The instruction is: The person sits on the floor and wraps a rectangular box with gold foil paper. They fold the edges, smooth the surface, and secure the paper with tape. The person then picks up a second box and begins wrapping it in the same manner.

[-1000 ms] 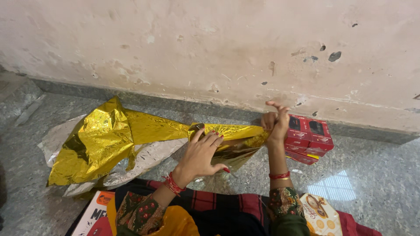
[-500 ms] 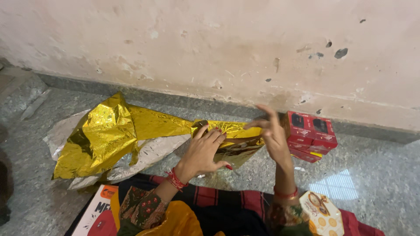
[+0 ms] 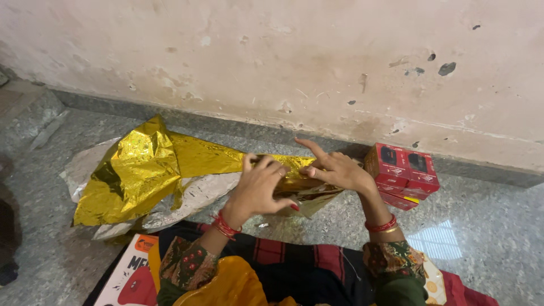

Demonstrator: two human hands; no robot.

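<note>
A box wrapped in shiny gold foil paper (image 3: 309, 187) lies on the grey stone floor near the wall. My left hand (image 3: 258, 187) rests flat on its top, fingers spread and pressing the paper down. My right hand (image 3: 334, 168) lies on the right end of the same parcel, index finger stretched out toward the left. A long loose tail of the gold foil sheet (image 3: 141, 170) trails off to the left, crumpled, with its silver underside showing.
Stacked red boxes (image 3: 402, 173) stand against the wall base just right of my right hand. A red and white box (image 3: 127, 277) lies at my lower left, a biscuit-print box (image 3: 433, 280) at my lower right. A pink plastered wall (image 3: 283, 62) runs close behind.
My right hand has come off the parcel's far right end, swung left and settled on top of it. The left hand stays pressed on the foil.
</note>
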